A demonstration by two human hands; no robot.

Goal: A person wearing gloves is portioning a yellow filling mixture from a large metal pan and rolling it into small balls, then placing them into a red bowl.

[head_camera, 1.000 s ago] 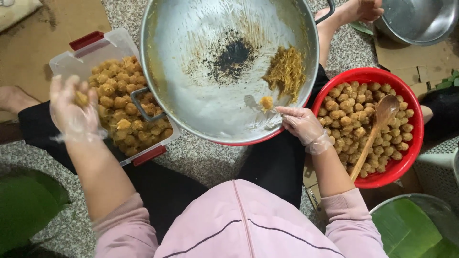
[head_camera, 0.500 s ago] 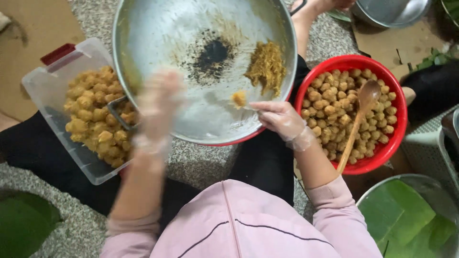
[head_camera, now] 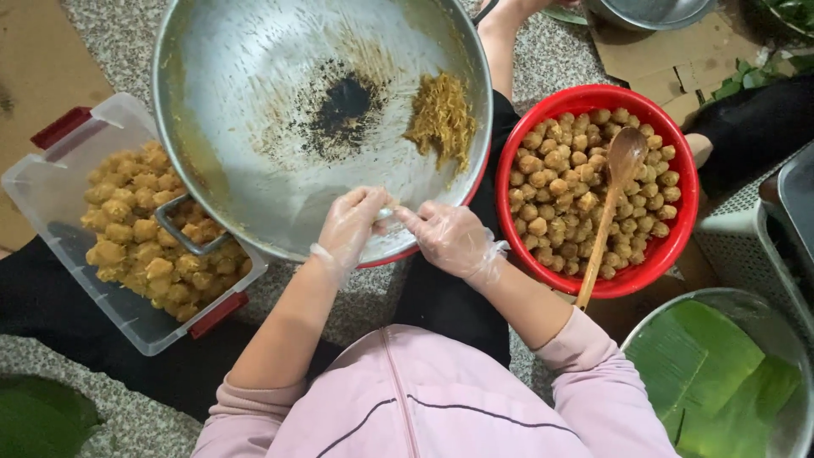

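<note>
- Left hand (head_camera: 352,225) in a thin clear plastic glove, frame centre: fingers curled inward, tips bunched together at the near rim of the big round metal pan (head_camera: 254,127).
- Right hand (head_camera: 449,237), same kind of glove, just right of it: fingers curled, index and thumb reach toward the left fingertips; the two hands meet tip to tip.
- Can't tell what sits between the fingertips; it's hidden by the fingers.
- Pan fills the upper centre; inside it a dark burnt-looking patch (head_camera: 343,106) mid-pan and a heap of yellow-brown shredded filling (head_camera: 441,119) to its right.
- Clear rectangular plastic tub with red clips (head_camera: 51,195), left of frame, partly under the pan rim, holds rough yellow-brown lumps (head_camera: 127,237).
- Round red plastic bowl (head_camera: 678,220), right of frame, full of small round tan balls (head_camera: 551,195); a wooden spoon (head_camera: 615,187) stands tilted in them, handle pointing to lower frame.
- Metal basin lined with green leaf (head_camera: 721,373), lower right corner.
- Pink long sleeves (head_camera: 424,399), bottom centre; speckled stone floor (head_camera: 560,59) underneath everything.
</note>
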